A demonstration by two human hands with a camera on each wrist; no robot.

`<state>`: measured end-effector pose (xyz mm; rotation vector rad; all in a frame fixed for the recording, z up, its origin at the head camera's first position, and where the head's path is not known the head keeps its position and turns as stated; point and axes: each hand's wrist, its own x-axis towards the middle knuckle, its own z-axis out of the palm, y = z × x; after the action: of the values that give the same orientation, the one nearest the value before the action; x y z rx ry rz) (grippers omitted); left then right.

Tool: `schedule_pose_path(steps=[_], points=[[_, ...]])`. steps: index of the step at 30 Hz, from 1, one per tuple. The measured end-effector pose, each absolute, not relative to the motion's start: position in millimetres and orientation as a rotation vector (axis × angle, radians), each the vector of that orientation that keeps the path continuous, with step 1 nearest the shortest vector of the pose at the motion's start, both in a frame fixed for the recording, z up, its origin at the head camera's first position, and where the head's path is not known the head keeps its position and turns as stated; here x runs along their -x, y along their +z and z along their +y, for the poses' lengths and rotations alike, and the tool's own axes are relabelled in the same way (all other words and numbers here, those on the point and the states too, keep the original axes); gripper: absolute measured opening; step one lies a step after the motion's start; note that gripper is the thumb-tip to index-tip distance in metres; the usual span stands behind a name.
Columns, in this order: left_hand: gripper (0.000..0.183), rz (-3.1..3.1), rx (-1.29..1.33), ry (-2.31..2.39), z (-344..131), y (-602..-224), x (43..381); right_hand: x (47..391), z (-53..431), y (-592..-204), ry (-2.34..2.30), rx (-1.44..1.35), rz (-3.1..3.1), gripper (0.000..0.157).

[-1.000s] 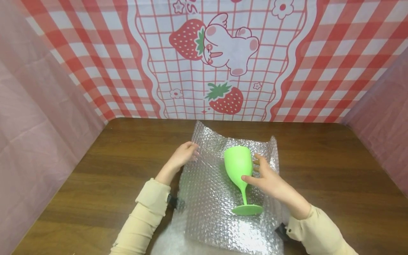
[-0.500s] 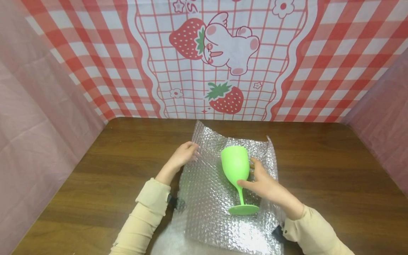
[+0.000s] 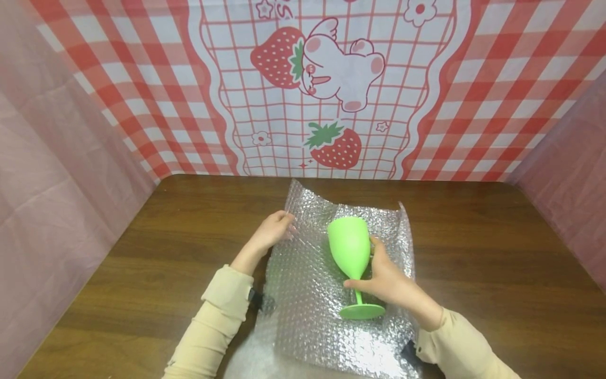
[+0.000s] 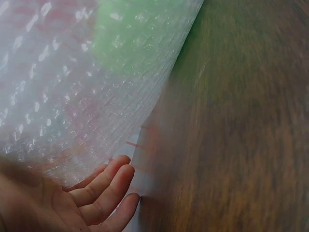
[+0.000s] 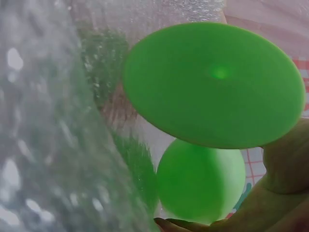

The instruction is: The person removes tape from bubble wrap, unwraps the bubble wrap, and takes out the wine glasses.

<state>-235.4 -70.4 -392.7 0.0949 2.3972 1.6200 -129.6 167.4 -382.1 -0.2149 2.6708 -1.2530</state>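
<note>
A bright green plastic goblet (image 3: 349, 245) lies on a sheet of bubble wrap (image 3: 307, 300), bowl away from me and foot toward me. My right hand (image 3: 389, 278) grips it from the right, thumb across the stem just below the bowl and fingers partly hidden beside the bowl. In the right wrist view the goblet's round foot (image 5: 212, 87) fills the upper middle. My left hand (image 3: 273, 230) holds the wrap's left edge, which stands raised off the table. In the left wrist view several of its fingers (image 4: 104, 186) extend past that edge; the thumb is hidden.
The wrap lies on a brown wooden table (image 3: 189, 237). A red-and-white checked cloth (image 3: 165, 95) with strawberries hangs behind it, and pink drapes (image 3: 61, 147) hang at both sides. The wrap's far corners and right edge curl upward.
The goblet has shifted slightly left along with my right hand. That hand then moved down, its thumb going from the bowl onto the stem. My left hand has stayed in place.
</note>
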Motion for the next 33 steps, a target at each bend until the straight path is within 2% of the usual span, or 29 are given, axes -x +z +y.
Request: schedule_pose_path(steps=[8,18,33], points=[[0.030,2.379,-0.113,1.644,-70.4,-392.7,235.0,127.9,165.5,-384.7,-1.215,0.252,2.724,0.115],[0.029,2.372,-0.109,1.638,-70.6,-393.8,235.4,128.6,164.5,-385.4,-1.244,0.230,2.712,0.102],[0.030,2.393,-0.097,1.594,-70.2,-393.0,234.9,130.0,164.3,-384.9,-1.289,0.191,2.674,0.098]])
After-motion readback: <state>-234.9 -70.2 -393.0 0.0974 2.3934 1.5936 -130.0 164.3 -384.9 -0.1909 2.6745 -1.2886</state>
